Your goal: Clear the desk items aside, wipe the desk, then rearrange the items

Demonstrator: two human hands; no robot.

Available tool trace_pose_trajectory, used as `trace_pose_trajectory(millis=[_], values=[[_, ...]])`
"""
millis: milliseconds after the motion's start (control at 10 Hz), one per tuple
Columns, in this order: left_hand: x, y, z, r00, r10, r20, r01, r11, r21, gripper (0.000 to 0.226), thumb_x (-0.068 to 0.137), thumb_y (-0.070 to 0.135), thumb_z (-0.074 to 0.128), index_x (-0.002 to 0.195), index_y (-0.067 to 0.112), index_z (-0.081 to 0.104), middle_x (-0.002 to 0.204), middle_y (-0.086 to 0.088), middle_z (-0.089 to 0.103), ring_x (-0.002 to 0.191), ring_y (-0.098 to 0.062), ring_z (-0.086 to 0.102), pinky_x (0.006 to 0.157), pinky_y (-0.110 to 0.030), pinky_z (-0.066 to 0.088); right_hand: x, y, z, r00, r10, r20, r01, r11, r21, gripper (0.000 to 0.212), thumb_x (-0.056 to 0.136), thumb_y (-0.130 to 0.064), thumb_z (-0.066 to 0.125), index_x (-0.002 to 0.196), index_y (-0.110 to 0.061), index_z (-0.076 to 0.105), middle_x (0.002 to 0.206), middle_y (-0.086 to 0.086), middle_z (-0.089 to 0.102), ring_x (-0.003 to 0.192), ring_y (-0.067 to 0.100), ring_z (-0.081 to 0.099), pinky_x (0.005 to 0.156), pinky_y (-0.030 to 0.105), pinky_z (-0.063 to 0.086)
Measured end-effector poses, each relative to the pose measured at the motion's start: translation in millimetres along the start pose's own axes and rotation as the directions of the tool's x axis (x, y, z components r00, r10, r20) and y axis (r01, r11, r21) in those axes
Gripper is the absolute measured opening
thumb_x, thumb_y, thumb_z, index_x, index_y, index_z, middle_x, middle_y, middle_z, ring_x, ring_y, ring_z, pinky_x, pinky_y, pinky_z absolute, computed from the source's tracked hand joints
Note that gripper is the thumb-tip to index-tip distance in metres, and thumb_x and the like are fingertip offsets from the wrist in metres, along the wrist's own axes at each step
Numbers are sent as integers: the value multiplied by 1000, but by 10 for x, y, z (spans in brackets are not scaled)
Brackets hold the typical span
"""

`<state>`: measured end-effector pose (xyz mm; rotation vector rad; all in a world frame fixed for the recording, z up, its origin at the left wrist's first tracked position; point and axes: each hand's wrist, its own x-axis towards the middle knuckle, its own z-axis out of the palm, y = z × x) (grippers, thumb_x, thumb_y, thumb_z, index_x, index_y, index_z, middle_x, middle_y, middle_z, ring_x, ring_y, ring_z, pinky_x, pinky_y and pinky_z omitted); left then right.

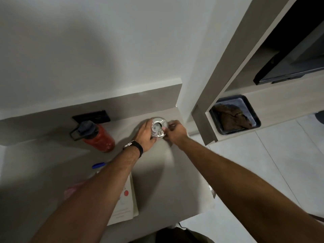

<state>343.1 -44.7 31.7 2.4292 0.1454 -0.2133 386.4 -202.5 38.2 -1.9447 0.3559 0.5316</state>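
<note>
A clear glass ashtray sits at the far right corner of the grey desk. My left hand, with a black watch on its wrist, cups the ashtray's left side. On the ashtray's right rim, the fingers of my right hand pinch the glass. A red water bottle with a black cap stands at the back, left of the ashtray. Under my left forearm lie a blue pen, a pale booklet with a red dot, and something pink.
A black socket plate is set in the back panel behind the bottle. To the right, a wooden unit holds a black tray with brown contents, and a dark screen above. The tiled floor lies past the desk's right edge.
</note>
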Motion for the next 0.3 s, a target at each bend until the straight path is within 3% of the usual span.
trace_pose_trajectory(millis=[100, 200, 300], values=[[90, 7, 29, 1000, 28, 7, -29, 997, 78, 78, 83, 21, 73, 149, 7, 35, 152, -14, 44, 143, -30, 38, 121, -40, 28, 128, -25, -43, 999, -16, -32, 13, 996, -85, 34, 90, -24, 83, 114, -5, 67, 113, 16, 77, 109, 33, 75, 101, 45, 60], [84, 107, 32, 1000, -1, 27, -2, 993, 122, 84, 87, 26, 72, 153, 3, 25, 161, -17, 28, 151, -31, 24, 126, -34, 16, 98, -56, -86, 1000, -20, -10, 17, 981, -193, 38, 93, -34, 80, 117, -7, 69, 116, 11, 77, 113, 29, 73, 108, 39, 55], [28, 155, 38, 998, -41, 44, 35, 990, 134, 86, 94, 32, 64, 157, 2, 13, 168, -17, 9, 156, -29, 6, 128, -33, 6, -25, -80, -140, 1000, 6, 14, -5, 997, -71, 44, 96, -35, 76, 123, -3, 64, 121, 16, 75, 116, 33, 72, 101, 41, 59]])
